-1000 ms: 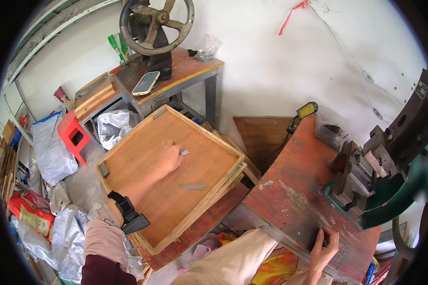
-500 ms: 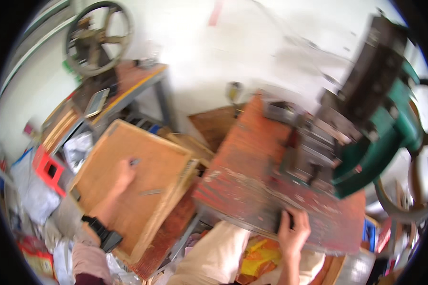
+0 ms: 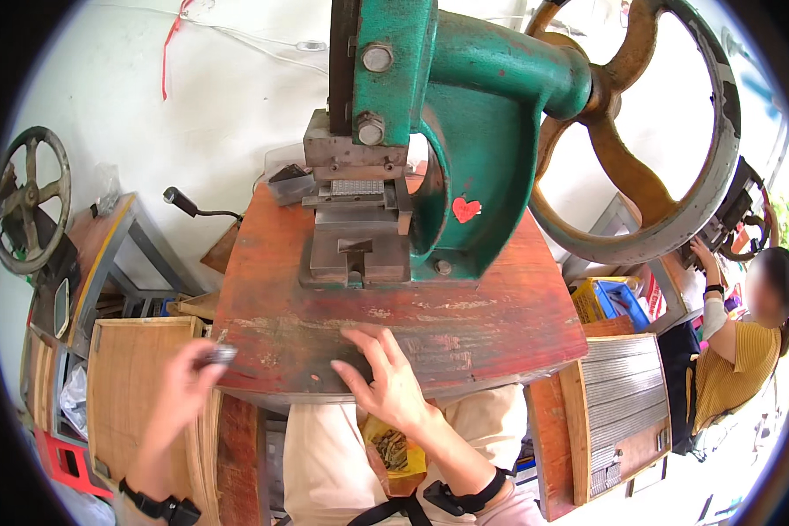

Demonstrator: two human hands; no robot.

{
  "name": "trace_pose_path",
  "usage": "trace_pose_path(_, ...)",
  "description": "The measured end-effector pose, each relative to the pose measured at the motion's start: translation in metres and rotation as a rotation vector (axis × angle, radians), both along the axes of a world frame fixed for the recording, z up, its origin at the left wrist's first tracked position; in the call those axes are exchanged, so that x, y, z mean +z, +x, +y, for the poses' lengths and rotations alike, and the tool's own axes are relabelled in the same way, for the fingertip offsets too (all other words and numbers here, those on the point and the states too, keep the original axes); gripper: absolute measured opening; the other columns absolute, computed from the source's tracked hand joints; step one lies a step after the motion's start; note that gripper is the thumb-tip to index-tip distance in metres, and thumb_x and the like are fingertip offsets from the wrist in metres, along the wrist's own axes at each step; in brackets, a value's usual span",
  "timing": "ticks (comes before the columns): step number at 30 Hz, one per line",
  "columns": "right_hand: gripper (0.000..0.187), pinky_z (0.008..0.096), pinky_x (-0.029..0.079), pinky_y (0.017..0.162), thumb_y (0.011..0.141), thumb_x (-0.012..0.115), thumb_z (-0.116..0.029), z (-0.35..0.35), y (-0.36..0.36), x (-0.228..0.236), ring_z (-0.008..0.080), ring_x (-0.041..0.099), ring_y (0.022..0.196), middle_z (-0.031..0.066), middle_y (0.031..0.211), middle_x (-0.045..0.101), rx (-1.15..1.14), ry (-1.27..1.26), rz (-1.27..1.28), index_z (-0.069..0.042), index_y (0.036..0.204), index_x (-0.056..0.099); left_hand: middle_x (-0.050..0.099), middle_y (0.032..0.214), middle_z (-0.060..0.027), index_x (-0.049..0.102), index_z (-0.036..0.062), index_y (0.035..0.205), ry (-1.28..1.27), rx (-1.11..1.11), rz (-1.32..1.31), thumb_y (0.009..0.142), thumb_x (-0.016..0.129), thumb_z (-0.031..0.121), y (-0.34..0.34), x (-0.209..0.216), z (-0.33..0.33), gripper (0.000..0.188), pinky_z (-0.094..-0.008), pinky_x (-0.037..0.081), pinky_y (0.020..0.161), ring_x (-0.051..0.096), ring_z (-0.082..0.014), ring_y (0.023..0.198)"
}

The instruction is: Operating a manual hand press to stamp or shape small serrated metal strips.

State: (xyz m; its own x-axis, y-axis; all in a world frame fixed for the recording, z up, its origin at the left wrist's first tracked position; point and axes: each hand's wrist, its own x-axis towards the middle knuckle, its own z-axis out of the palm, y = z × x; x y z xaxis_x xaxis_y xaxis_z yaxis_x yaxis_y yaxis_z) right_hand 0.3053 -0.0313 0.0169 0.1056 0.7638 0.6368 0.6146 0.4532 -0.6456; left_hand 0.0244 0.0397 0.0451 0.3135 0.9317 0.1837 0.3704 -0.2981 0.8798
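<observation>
My left hand (image 3: 182, 383) is just left of the worn red wooden table (image 3: 276, 351), its fingers pinched on a small grey metal piece (image 3: 223, 354); the exact shape is too blurred to tell. Over the table's front edge, my right hand (image 3: 384, 377) has its fingers apart and nothing in it. Beyond both hands stands a green hand press (image 3: 491, 149) with a steel die block (image 3: 342, 250) at its base. A textured metal plate (image 3: 357, 188) shows under the ram.
A wooden tray (image 3: 136, 386) is at my left; another tray (image 3: 579, 421) with rows of metal strips (image 3: 624, 386) lies right. The press's large handwheel (image 3: 649, 237) overhangs the right side. Another person (image 3: 738, 359) works at the far right. A yellow bag (image 3: 394, 456) lies between my legs.
The view has swung from the left tray to the press. My left hand has left the tray with the metal piece and come to the table. My right hand is now spread over the table edge.
</observation>
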Motion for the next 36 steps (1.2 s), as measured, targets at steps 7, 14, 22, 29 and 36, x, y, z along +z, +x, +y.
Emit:
trace_pose_path(7, 0.048, 0.0425, 0.046, 0.086, 0.077, 0.067, -0.004, -0.023, 0.046, 0.008, 0.0385, 0.056, 0.096, 0.0206, 0.106, 0.059, -0.086, -0.199, -0.116, -0.001, 0.122, 0.05, 0.058, 0.098, -0.0185, 0.056, -0.0037, 0.1, 0.573, -0.579, 0.341, 0.077, 0.061, 0.003, 0.178, 0.015, -0.009, 0.025, -0.0401, 0.045, 0.085, 0.055, -0.0333, 0.095)
trace_pose_path(14, 0.033, 0.0315, 0.045, 0.089, 0.087, 0.06, -0.006, -0.052, 0.081, -0.002, 0.0217, 0.058, 0.1, 0.0156, 0.106, 0.062, -0.169, -0.388, 0.55, 0.001, 0.119, 0.052, 0.06, 0.098, -0.0119, 0.061, 0.0015, 0.1, 0.419, -0.559, 0.37, 0.077, 0.063, 0.005, 0.206, -0.008, -0.004, 0.024, -0.0398, 0.045, 0.086, 0.055, -0.0314, 0.094)
trace_pose_path(22, 0.032, 0.0375, 0.031, 0.106, 0.097, 0.046, -0.022, -0.018, 0.05, -0.005, 0.0236, 0.048, 0.115, 0.0131, 0.114, 0.056, 0.163, -0.043, 1.437, 0.003, 0.115, 0.052, 0.059, 0.095, -0.0111, 0.062, 0.0034, 0.1, 0.351, -0.453, 0.357, 0.073, 0.068, 0.007, 0.208, -0.01, -0.009, 0.028, -0.0395, 0.045, 0.082, 0.054, -0.0316, 0.091)
trace_pose_path(29, 0.043, 0.038, 0.026, 0.109, 0.099, 0.038, -0.033, -0.015, 0.044, -0.007, 0.0251, 0.045, 0.118, 0.0148, 0.116, 0.054, 0.256, -0.036, 1.557, 0.004, 0.114, 0.051, 0.059, 0.093, -0.0112, 0.063, 0.003, 0.098, 0.294, -0.416, 0.305, 0.072, 0.07, 0.007, 0.208, -0.008, -0.009, 0.028, -0.0396, 0.045, 0.08, 0.054, -0.0321, 0.089)
trace_pose_path(36, 0.046, 0.0386, 0.026, 0.109, 0.099, 0.037, -0.036, -0.016, 0.044, -0.004, 0.0248, 0.045, 0.117, 0.0154, 0.118, 0.053, 0.315, -0.057, 1.668, 0.005, 0.115, 0.05, 0.059, 0.094, -0.0116, 0.061, 0.0027, 0.097, 0.287, -0.396, 0.26, 0.073, 0.068, 0.005, 0.208, -0.009, -0.011, 0.025, -0.0403, 0.045, 0.081, 0.054, -0.0329, 0.09)
